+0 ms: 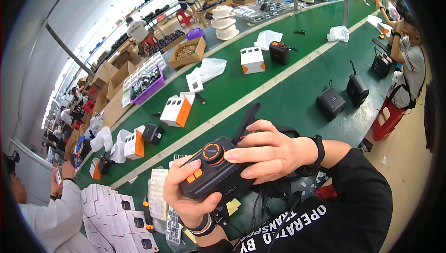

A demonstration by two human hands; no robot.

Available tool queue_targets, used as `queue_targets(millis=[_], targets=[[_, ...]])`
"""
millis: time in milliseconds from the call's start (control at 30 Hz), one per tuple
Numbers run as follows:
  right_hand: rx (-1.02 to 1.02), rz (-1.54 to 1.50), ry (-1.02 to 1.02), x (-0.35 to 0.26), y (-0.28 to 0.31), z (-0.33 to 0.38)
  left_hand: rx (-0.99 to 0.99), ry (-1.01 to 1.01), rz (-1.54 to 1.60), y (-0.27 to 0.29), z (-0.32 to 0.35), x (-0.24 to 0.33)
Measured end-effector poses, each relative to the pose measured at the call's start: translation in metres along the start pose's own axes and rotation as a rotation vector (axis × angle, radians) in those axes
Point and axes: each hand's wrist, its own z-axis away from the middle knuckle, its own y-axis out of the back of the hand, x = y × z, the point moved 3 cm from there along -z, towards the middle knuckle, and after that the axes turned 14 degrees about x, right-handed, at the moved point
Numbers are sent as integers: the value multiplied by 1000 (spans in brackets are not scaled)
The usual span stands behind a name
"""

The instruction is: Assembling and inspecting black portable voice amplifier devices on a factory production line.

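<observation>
Green bench [295, 96]: runs diagonally across the view
Stacked white boxes [109, 211]: on the bench's near left, beside a co-worker's pale sleeve [53, 211]
Black device [227, 175]: above the near side of the bench, between both hands
Right hand [276, 153]: fingers bent over the device's right end — cannot tell whether it grips
Left hand [186, 195]: gripping the device's left end — thumb against its front
Orange-ringed dial [213, 153]: on top, next to the right fingertips
Orange buttons [194, 175]: beside a left fingertip
</observation>
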Motion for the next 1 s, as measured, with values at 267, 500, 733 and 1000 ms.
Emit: queue_targets(millis=[267, 500, 733, 1000], targets=[[-73, -163, -262, 1, 4, -17, 325, 396, 36, -3, 11, -3], [-31, -259, -470, 5, 0, -23, 298, 541, 95, -16, 4, -11], [-11, -398, -683, 15, -12, -5, 429, 455, 134, -14, 1, -10], [-38, -922, -1261, 13, -35, 13, 529, 707, 450, -7, 9, -22]])
